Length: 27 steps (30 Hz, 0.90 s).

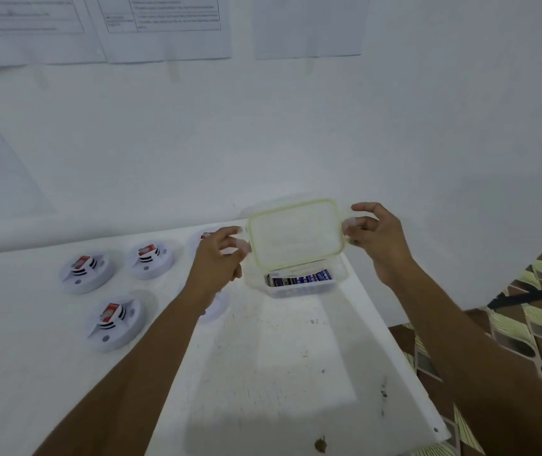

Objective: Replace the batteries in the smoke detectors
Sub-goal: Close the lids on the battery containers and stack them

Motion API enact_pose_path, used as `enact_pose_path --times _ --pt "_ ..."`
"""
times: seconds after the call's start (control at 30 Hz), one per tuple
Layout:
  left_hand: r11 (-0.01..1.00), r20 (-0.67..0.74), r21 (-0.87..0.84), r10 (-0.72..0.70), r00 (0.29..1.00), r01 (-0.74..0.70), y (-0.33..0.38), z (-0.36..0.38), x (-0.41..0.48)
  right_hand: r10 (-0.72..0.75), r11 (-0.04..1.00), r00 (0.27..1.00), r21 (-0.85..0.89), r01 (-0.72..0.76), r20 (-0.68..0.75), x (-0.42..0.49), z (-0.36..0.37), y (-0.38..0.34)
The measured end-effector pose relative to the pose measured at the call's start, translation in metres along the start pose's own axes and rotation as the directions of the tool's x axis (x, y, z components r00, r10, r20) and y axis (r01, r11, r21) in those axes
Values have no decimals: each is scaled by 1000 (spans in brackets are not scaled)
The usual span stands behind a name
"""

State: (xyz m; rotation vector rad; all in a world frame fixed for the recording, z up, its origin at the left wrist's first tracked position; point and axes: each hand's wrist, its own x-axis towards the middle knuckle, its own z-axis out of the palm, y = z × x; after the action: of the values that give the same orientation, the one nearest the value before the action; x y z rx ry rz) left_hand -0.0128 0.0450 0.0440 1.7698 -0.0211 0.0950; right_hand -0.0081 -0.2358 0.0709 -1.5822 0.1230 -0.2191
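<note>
Both hands hold one clear lid (pixel 296 235) with a pale green seal. The left hand (pixel 220 258) pinches its left tab with curled fingers, and the right hand (pixel 378 238) pinches its right tab between thumb and fingertips. The lid is lifted and tilted, its underside facing the camera, just above one clear plastic container (pixel 296 289) that stands open at the far right corner of the bench (pixel 279 373), near the wall. Inside lie batteries (pixel 299 278) with dark blue labels, side by side; the lid hides part of the row, so they cannot be counted.

Five smoke detectors (pixel 85 273), round and white, lie to the left of the container. Three of them show in full, each with a red and white block set in its raised middle. A fourth sits at the far edge, mostly hidden behind the left hand, and a fifth is partly covered by the left forearm.

The bench is white, scuffed and speckled, with one brown stain (pixel 320 444) near its front edge. A white wall (pixel 296 126) rises behind it, with at least four paper sheets (pixel 164 24) hung on it, their print too blurred to read. Past the right edge is a brown and yellow patterned floor covering (pixel 526 340), crossed by one black strap (pixel 532 294).
</note>
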Motion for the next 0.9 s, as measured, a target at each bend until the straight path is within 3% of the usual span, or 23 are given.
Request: enact_pose_path --times 0.07,0.13,0.3,0.43,0.5,0.63,0.8,0.9 --pt "998 -45 -31 45 998 -46 3 -1 1 -80 985 997 -151 79 -3 3 -2 0" --pt "992 -52 -77 94 994 -98 6 0 2 -145 970 989 -194 144 11 6 -5 0" --pt "976 -4 -149 158 987 -157 -5 3 -1 -130 983 987 -118 141 99 7 -21 13" --pt "959 28 125 254 967 -255 -26 14 -9 -23 999 995 -37 27 92 -1 -25 31" --pt "921 28 250 301 953 -299 -35 20 -11 -12 993 997 -114 20 72 -4 -22 42" --pt "872 47 338 361 931 -355 -44 28 -13 -21 971 1000 -236 24 14 -6 -17 55" --pt "898 -32 377 256 966 -226 -48 29 -8 -5 970 1000 -244 3 -10 -3 -14 63" --pt "939 -68 307 180 981 -151 -46 34 -10 8 959 999 -281 -20 -42 -3 -8 64"
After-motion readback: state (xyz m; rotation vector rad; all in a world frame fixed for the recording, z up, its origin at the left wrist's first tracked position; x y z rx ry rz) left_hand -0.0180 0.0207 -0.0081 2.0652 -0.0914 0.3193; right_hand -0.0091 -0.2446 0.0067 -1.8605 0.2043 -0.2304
